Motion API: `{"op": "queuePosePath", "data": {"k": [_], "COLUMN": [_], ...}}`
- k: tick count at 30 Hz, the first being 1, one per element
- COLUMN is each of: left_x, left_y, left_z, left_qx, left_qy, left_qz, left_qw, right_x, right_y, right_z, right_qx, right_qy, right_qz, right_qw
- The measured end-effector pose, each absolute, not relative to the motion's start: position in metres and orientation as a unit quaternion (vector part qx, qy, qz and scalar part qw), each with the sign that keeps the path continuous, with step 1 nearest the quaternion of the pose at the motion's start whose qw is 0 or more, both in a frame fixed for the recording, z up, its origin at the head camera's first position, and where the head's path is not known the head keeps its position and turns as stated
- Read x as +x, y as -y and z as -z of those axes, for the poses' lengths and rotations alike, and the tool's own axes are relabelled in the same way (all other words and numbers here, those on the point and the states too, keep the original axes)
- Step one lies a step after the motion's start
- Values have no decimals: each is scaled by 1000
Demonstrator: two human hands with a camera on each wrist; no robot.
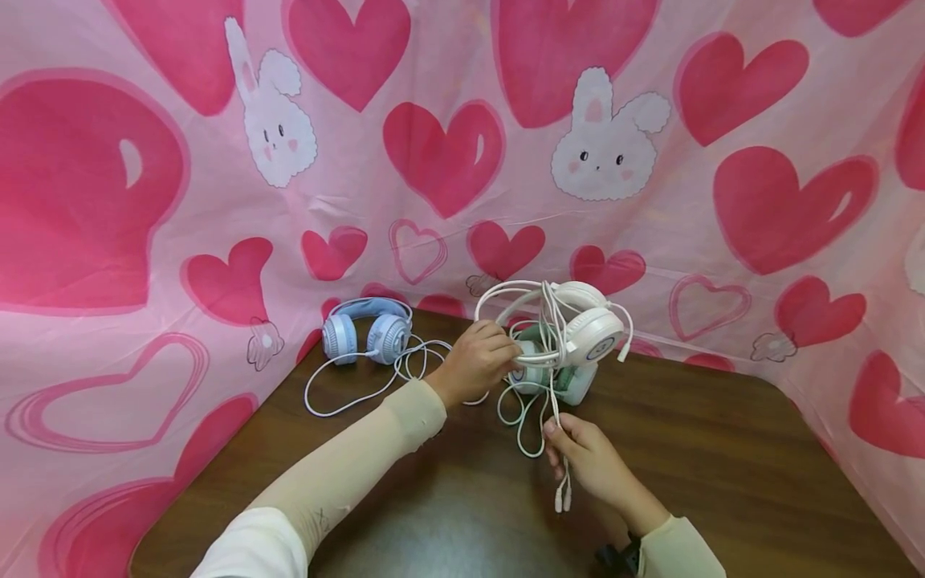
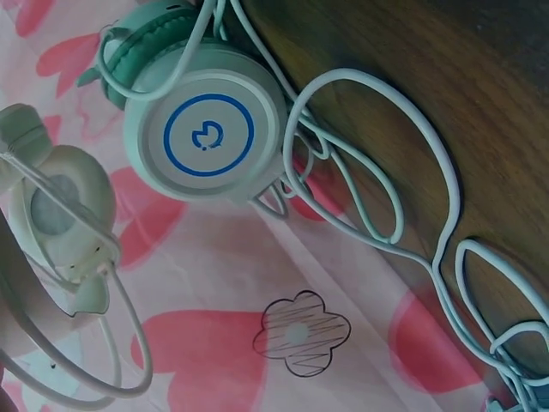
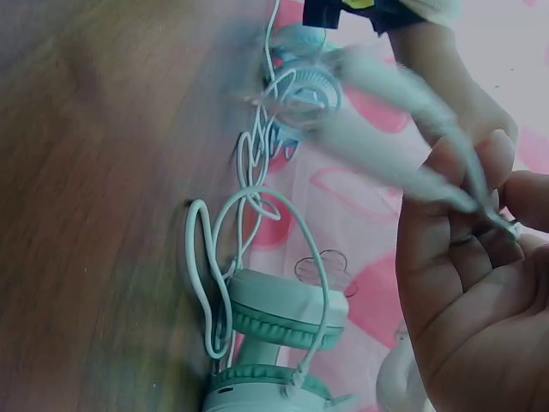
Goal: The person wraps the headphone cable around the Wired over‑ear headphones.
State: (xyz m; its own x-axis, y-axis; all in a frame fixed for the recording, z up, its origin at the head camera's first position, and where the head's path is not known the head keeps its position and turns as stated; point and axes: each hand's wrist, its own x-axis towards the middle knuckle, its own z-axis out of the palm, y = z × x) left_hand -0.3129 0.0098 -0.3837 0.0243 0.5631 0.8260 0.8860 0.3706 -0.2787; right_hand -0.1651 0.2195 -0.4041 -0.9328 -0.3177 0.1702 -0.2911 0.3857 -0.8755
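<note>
My left hand [image 1: 477, 361] grips the headband side of a white headset [image 1: 594, 335], held up over the table with its ear cups to the right. Loops of its white cable [image 1: 552, 317] wind around the headband and hang down. Lower and nearer, my right hand [image 1: 588, 453] pinches the cable's end between thumb and fingers. Two plugs [image 1: 562, 498] dangle below those fingers; in the right wrist view the plug ends [image 3: 377, 163] are blurred. Behind the white headset stands a green-and-white headset [image 2: 206, 133], partly hidden in the head view.
A light blue headset [image 1: 390, 337] stands at the table's back left, its cable [image 1: 328, 413] looped in front. The green headset's cable [image 1: 522, 437] lies on the brown table [image 1: 723, 457]. A pink heart-print cloth [image 1: 433, 72] hangs behind and at both sides.
</note>
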Motion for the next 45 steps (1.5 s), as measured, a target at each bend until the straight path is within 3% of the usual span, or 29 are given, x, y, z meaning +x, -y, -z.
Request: {"op": "queuePosePath", "data": {"k": [13,23,33,45], "left_x": [-317,-309,-293,-264], "left_y": [-1,5,13,11], "left_z": [385,387,393,402], "left_qx": [-532,-537,-544,-587], "left_qy": [680,684,692,649], "left_qz": [150,123,94,56], "left_qw": [482,478,464,480], "right_x": [-139,-121,-117,-123], "right_y": [-222,-227,-230,-235], "right_z": [389,366,334,308], "right_qx": [-187,-210,-291,-379], "right_qy": [-833,-892,-907,-853], "right_qz": [520,398,231,243], "right_qw": [13,-41,-198,-264]}}
